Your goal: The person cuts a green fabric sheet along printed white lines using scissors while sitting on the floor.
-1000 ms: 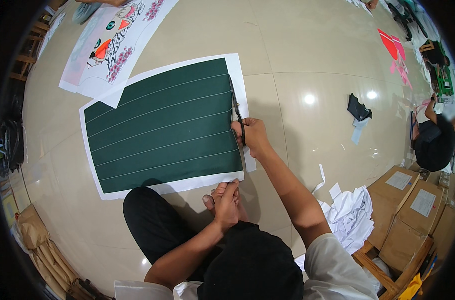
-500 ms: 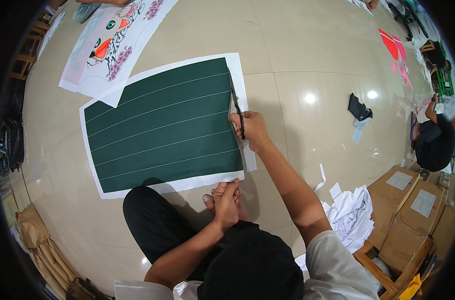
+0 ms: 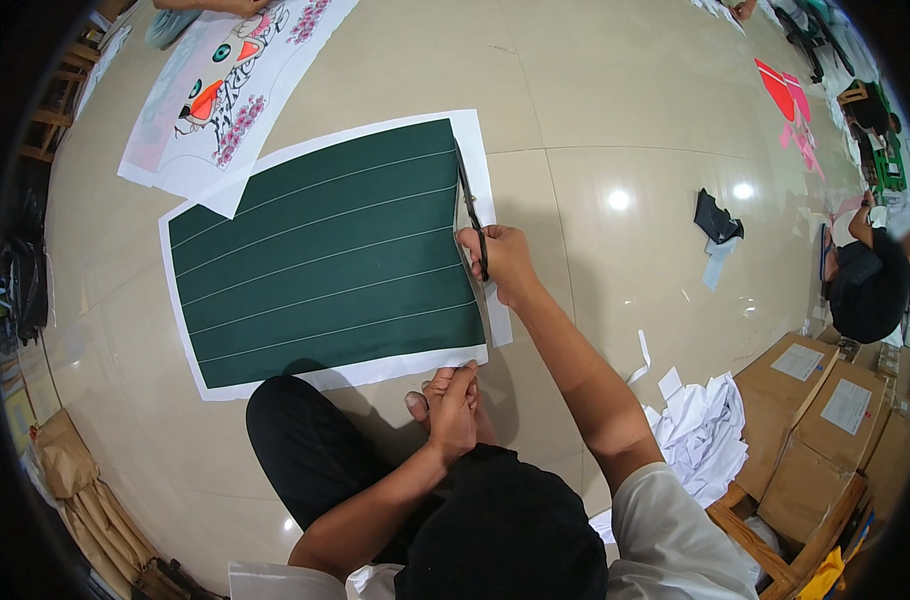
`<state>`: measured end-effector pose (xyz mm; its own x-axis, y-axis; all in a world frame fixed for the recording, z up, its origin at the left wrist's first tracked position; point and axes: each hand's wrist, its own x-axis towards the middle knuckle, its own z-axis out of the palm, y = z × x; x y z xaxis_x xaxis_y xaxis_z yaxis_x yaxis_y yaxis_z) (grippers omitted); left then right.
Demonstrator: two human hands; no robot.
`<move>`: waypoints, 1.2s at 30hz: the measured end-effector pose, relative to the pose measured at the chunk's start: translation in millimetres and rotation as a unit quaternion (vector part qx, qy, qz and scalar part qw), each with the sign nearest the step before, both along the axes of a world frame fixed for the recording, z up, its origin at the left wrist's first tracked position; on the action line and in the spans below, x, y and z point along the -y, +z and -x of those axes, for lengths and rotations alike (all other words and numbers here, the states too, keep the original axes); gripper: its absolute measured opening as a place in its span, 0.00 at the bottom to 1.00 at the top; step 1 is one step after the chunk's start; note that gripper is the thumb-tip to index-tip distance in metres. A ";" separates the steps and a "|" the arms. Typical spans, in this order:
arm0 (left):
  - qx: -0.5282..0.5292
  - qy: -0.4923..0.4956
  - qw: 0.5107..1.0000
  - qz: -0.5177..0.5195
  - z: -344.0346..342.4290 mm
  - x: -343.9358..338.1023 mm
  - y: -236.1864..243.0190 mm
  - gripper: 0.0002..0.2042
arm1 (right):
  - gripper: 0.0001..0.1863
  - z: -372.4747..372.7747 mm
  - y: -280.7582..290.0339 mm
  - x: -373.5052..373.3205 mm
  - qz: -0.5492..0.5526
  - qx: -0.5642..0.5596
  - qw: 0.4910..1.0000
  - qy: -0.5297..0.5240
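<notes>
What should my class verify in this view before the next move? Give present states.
1. Right hand grips the black-handled scissors: ok.
2. Left hand, at the near right corner of the dark green, white-lined rectangular sheet, is away from the blades: ok.
3. Green sheet free of overlap: not ok; a corner of the white sheet printed with pink flowers covers part of its far left edge.
4. Crumpled white heap clear of the green sheet: ok.
5. Left hand's hold on the green sheet firm: cannot tell; fingertip contact is unclear.

The sheet (image 3: pixel 325 260) is laid on the floor (image 3: pixel 635 90). Scissors (image 3: pixel 472 210) are positioned at its right edge, boxes (image 3: pixel 815 430) farther right
</notes>
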<state>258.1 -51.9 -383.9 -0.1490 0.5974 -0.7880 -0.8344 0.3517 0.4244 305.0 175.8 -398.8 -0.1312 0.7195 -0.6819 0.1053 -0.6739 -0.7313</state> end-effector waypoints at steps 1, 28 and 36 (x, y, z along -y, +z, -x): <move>-0.003 -0.005 1.000 0.006 0.3 -1.2 1.8 0.09 | 0.16 0.9 0.3 -2.2 0.002 0.002 1.000 -0.001; -0.004 0.012 1.000 0.007 -0.6 0.4 -0.4 0.08 | 0.15 13.2 2.0 -18.0 0.004 0.021 1.000 -0.010; -0.005 -0.002 1.000 0.002 1.1 1.0 -0.5 0.07 | 0.14 12.5 -0.6 -17.0 -0.008 0.007 1.000 -0.014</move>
